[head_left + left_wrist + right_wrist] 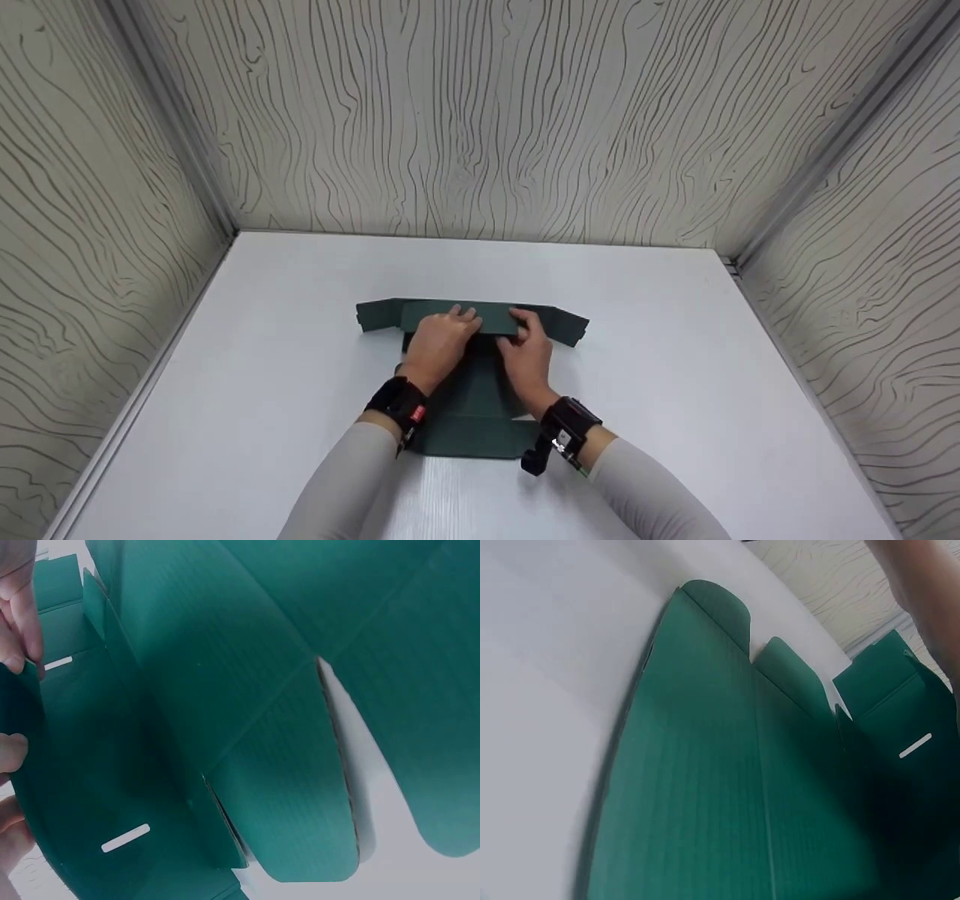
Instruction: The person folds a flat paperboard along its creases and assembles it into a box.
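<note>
Lying partly folded on the worktop [660, 405], green cardboard box [474, 435] is pinched at its far flap [496, 319] by left hand [439, 345] near mid-flap, right hand [528, 358] at right end.

The left hand [441, 343] and right hand [527, 358] hold the raised far panel [496, 321] of a green cardboard box [480, 394], which lies partly unfolded on a white surface [660, 375]. Angled flaps [379, 315] spread to both sides. Black wrist straps [396, 401] sit between the hands and grey sleeves [341, 484]; wood-grain patterned walls [465, 120] rise behind.
</note>
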`<state>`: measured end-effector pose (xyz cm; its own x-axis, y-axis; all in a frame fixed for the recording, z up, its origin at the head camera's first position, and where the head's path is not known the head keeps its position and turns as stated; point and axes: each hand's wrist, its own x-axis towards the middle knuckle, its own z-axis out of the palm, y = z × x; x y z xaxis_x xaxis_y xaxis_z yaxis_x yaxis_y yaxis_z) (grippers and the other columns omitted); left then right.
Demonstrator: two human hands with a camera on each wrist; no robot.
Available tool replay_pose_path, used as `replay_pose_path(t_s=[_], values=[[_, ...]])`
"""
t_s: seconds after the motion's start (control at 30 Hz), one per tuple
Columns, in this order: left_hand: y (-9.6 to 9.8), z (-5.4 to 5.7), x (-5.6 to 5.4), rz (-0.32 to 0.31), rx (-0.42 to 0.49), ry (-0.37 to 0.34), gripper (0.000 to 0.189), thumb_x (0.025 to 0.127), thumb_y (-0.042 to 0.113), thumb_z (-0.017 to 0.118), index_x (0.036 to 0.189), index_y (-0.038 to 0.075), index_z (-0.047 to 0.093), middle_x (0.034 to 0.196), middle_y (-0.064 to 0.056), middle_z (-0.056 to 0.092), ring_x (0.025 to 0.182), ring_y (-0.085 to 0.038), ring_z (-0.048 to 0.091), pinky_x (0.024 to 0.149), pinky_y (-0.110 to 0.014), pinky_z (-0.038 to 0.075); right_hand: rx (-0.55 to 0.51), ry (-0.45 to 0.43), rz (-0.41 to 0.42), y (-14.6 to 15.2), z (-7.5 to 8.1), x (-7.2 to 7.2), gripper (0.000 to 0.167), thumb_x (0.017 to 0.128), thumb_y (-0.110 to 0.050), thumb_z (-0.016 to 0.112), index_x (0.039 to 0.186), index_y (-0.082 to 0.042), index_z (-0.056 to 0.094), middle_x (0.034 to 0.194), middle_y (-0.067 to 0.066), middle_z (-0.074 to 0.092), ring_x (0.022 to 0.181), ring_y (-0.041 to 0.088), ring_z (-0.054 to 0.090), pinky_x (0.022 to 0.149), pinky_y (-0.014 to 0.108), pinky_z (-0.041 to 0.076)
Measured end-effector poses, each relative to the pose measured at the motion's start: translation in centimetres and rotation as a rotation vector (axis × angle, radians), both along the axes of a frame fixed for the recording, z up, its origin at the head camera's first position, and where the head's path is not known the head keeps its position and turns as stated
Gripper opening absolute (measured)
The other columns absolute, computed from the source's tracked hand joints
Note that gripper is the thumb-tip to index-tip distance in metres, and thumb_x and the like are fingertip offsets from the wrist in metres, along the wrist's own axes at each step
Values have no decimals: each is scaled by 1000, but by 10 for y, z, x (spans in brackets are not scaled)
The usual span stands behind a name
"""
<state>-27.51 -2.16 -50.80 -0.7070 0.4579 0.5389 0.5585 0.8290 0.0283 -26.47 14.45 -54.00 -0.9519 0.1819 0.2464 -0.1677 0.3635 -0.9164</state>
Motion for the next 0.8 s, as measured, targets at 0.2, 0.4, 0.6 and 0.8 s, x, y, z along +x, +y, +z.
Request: replay_pose_path(t_s=[0.2,0.4,0.6,0.8], values=[[-1,0,-1,12,-8,-9,25,97,9,58,111,18,77,115,-3,74,106,-24,72,79,-39,61,-8,-9,11,2,-1,-2,49,84,3,67,128,-15,58,107,6,77,89,10,66,76,21,51],[0,1,0,2,-6,-34,25,97,9,58,111,17,77,115,-3,74,105,-25,72,79,-40,61,8,-14,60,8,-4,0,51,85,2,67,130,-19,55,114,5,75,95,10,66,80,22,52],[0,4,0,4,-8,-43,25,98,10,57,111,18,77,115,-3,74,106,-24,72,80,-40,61,29,-8,112,13,1,1,53,87,1,67,134,-17,51,114,6,75,98,13,69,80,23,54],[-1,3,-1,10,-9,-32,24,98,9,58,111,18,77,115,-3,74,105,-23,72,80,-39,60,68,-9,157,27,-5,-1,58,85,4,70,137,-15,50,123,13,70,108,29,70,86,37,59]])
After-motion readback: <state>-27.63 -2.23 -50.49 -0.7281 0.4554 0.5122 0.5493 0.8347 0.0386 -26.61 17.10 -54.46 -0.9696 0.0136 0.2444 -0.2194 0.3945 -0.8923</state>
